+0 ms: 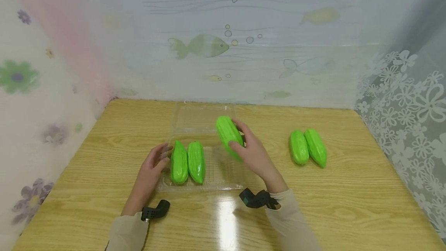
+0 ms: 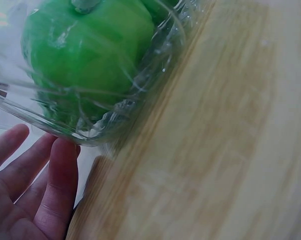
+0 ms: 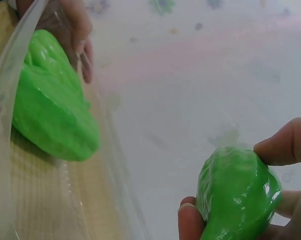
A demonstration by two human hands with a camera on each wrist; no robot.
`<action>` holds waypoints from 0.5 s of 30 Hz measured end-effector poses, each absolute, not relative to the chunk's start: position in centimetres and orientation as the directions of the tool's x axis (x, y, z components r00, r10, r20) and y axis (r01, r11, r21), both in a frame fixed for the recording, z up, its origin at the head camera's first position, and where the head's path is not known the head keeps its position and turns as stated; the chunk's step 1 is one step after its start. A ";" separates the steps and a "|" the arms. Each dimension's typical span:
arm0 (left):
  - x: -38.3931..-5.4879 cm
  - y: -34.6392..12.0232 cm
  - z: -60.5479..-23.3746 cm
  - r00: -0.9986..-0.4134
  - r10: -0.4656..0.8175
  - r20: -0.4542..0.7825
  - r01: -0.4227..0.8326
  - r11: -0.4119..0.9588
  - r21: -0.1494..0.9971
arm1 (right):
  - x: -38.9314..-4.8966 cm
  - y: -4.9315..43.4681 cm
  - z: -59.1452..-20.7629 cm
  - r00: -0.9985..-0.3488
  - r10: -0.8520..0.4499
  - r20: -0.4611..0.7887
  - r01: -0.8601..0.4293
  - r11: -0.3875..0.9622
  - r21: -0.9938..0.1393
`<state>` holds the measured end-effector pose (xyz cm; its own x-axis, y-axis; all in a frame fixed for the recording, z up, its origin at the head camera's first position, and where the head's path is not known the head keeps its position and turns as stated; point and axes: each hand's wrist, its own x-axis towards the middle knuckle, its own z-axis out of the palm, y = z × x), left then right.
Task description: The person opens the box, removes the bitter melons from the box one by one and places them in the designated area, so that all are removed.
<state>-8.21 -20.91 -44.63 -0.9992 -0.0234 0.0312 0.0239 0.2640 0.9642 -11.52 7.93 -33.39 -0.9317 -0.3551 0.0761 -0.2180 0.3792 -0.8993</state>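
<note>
A glossy green bitter melon (image 1: 227, 133) with lengthwise ridges is tilted in my right hand (image 1: 253, 154), above the right part of a clear plastic box (image 1: 223, 183). In the right wrist view, thumb and fingers pinch this bitter melon (image 3: 238, 192) from both sides. Two more bitter melons, one (image 1: 179, 164) at the left and one (image 1: 196, 162) beside it, lie in the box. At the box's left side my left hand (image 1: 151, 171) rests with loosely extended fingers. The left wrist view shows its fingertips (image 2: 63, 150) touching the box's wall below a bitter melon (image 2: 90, 55).
The box's clear lid (image 1: 205, 117) lies folded back toward the wall (image 1: 139, 61). Farther right on the wooden table (image 1: 348, 204) lie two bitter melons (image 1: 299, 147), side by side. Black wrist cameras (image 1: 256, 198) sit on both wrists.
</note>
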 end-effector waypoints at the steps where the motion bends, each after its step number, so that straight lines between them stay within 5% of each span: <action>1: -8.1 -20.8 -44.3 -0.999 -0.024 0.030 0.023 0.263 0.964 | -11.6 8.1 -33.4 -0.933 -0.350 0.076 -0.215 0.376 -0.902; 15: -8.2 -20.8 -44.5 -0.998 -0.021 0.060 0.052 0.260 0.964 | -13.0 9.9 -34.5 -0.945 -0.318 0.081 -0.185 0.314 -0.931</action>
